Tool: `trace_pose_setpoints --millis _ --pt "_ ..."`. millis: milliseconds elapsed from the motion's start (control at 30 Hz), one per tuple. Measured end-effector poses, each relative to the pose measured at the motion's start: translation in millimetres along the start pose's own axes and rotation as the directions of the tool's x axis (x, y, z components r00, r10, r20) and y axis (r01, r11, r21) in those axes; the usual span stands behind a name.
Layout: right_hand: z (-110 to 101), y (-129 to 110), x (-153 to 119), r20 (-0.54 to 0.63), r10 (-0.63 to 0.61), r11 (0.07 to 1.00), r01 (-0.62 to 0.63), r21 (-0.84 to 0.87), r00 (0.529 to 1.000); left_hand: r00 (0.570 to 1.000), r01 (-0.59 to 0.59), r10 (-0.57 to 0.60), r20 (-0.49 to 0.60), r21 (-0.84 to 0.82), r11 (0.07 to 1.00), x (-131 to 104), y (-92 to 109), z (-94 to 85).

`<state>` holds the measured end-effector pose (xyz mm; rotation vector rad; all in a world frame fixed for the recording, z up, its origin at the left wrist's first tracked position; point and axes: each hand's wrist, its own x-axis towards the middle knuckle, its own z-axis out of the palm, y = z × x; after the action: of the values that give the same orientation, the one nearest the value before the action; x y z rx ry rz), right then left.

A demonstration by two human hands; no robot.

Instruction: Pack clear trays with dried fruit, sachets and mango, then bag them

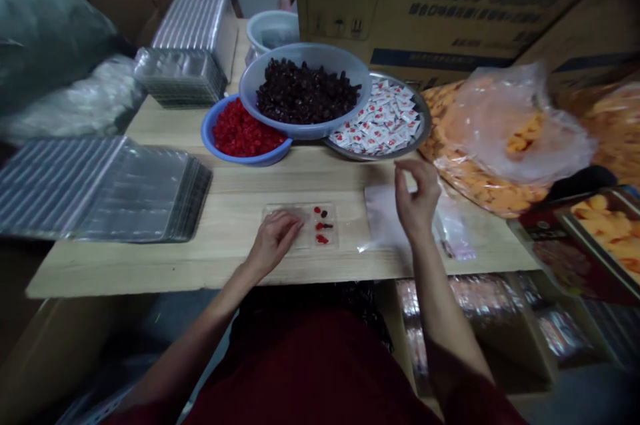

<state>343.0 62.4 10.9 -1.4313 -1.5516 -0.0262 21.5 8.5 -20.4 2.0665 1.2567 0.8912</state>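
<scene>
Three small clusters, made up of red pieces (pixel 322 239) and dark pieces (pixel 325 214), are lying one below another along the right side of a clear tray (pixel 305 242), which is sitting flat near the front edge of a pale wooden table (pixel 240 202). The left hand (pixel 275 235) is reaching over the tray's left part, its fingers curling loosely and its thumb lying close to the forefinger; whether it is gripping anything, I cannot tell. The right hand (pixel 419 202) is hanging well apart from the tray, in front of a metal bowl (pixel 426 115) of white packets (pixel 383 122), with thumb and forefinger bending toward each other; whether anything is sitting between their tips, I cannot tell. Clear plastic bags (pixel 383 215) are lying beneath and beside that hand. Behind the tray, a blue bowl (pixel 245 160) is holding more red pieces, while a larger pale bowl (pixel 305 131) is holding more dark ones and overlapping both its neighbours. Stacked clear trays (pixel 145 192) are standing at the left, and a bag of orange pieces (pixel 447 138) is resting at the right.
</scene>
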Motion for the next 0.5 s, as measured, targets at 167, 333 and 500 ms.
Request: trace_pose_setpoints --millis 167,333,500 --pt "35.2 57.6 118.5 0.442 0.319 0.916 -0.152 -0.372 0.838 0.996 0.060 -0.063 -0.061 -0.053 0.997 -10.7 0.7 -3.2" --pt "97.1 65.6 138.6 0.620 0.319 0.936 -0.134 -0.326 0.717 0.991 0.080 -0.090 -0.102 -0.098 0.992 -20.4 3.5 3.4" --pt "116.5 69.3 118.5 0.513 0.221 0.974 -0.161 -0.160 0.830 0.983 0.142 -0.153 -0.104 -0.110 0.984 -29.1 0.6 0.8"
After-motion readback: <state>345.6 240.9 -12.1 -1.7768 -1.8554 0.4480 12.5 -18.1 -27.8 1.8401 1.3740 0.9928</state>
